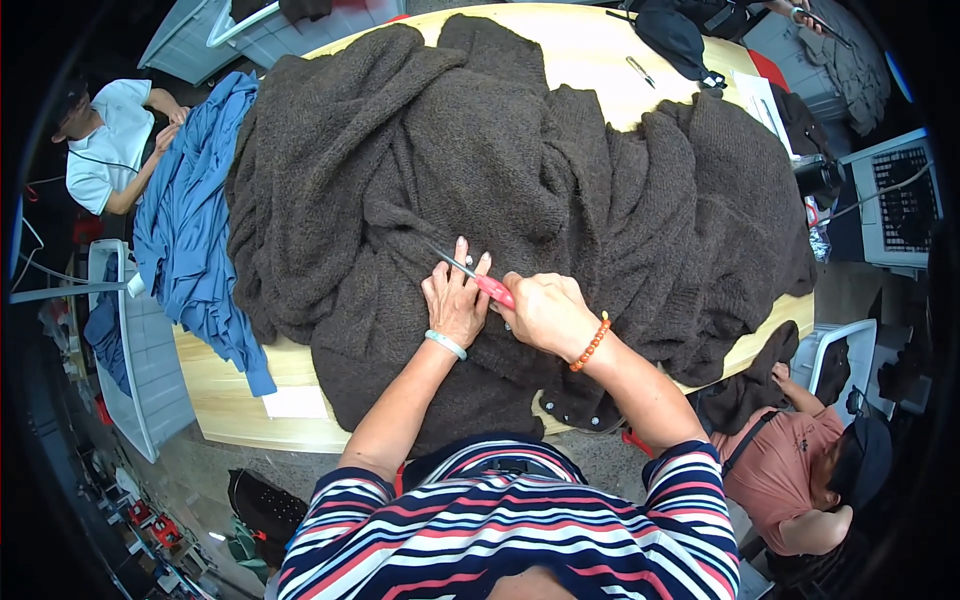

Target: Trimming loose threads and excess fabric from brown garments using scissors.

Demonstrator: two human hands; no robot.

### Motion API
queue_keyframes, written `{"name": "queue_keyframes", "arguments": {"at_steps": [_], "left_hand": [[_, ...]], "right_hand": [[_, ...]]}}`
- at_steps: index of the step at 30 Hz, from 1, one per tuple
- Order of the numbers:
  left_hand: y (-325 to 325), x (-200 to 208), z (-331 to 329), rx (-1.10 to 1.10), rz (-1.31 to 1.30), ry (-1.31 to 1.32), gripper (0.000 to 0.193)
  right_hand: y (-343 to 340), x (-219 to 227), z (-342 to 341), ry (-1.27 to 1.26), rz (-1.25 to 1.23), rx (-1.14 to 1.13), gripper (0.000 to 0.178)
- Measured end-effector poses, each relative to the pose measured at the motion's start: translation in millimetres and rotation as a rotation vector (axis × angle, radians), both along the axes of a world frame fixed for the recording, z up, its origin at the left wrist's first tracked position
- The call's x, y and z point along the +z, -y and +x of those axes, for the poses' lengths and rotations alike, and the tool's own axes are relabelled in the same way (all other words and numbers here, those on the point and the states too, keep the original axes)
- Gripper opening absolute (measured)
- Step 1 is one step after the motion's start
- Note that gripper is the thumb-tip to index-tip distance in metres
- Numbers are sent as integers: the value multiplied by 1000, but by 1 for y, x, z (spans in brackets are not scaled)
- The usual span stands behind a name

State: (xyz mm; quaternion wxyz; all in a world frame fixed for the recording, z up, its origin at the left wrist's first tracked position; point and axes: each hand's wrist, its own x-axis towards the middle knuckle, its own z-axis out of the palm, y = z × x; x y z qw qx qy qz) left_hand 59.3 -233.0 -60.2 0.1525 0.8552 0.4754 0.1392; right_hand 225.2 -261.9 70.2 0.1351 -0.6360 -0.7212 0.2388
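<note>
A large heap of dark brown knitted cloth (480,160) covers most of the table in front of me. My right hand (550,318) is closed around the red handle of a tool (494,291); its thin dark metal shaft points to the upper left over the knit. I cannot make out the exact kind of its tip. Just left of it, my left hand (455,303) lies on the cloth with fingers stretched out, beneath or beside the shaft. Small shiny buttons (595,420) show on the knit near my body, and another lies by my left fingertips.
Blue cloth (195,230) is piled at the left edge, handled by a person (110,145) in white. Pale wooden table (225,400) shows around the heap. Another person (790,470) sits at lower right. A black bag (670,40) lies at the far right; plastic bins (150,370) stand around.
</note>
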Motion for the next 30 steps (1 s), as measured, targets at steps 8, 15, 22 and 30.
{"name": "queue_keyframes", "arguments": {"at_steps": [8,15,22,30], "left_hand": [[0,4,-7,-2,34,101,57],[-15,21,-31,397,-266,1103,35],[-70,23,-20,478,-285,998,33],[-87,15,-19,451,-122,700,51]], "right_hand": [[45,22,32,60,-171,22,21],[69,16,48,-66,-167,-49,22],[62,20,41,-74,-145,-70,22],[43,37,34,-53,-215,-65,24]]}}
